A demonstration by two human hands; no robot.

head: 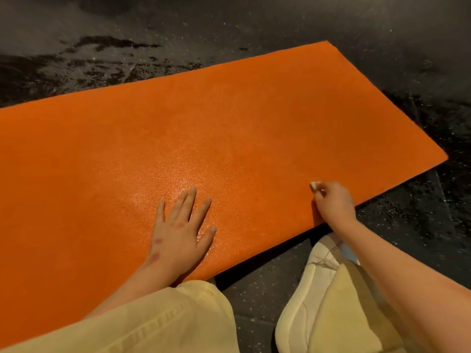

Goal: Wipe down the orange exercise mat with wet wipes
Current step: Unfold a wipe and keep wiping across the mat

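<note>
Down on the dark speckled floor (pixel 254 26), from the head view, we've got the orange mat (pixel 229 118) lying flat, its long axis running from lower left up to the far corner at upper right. Our left hand (pixel 181 233) is spread wide, palm down, pressing the mat near its close edge. Our right hand (pixel 334 202) is curled round a small balled wet wipe (pixel 314 186), down on the mat by that same edge, nearer the right-hand end. Most of the mat stretches away ahead and leftward, so we'd judge the right hand's strokes should follow that length. A pale shoe (pixel 305 289) sits just off the edge.
</note>
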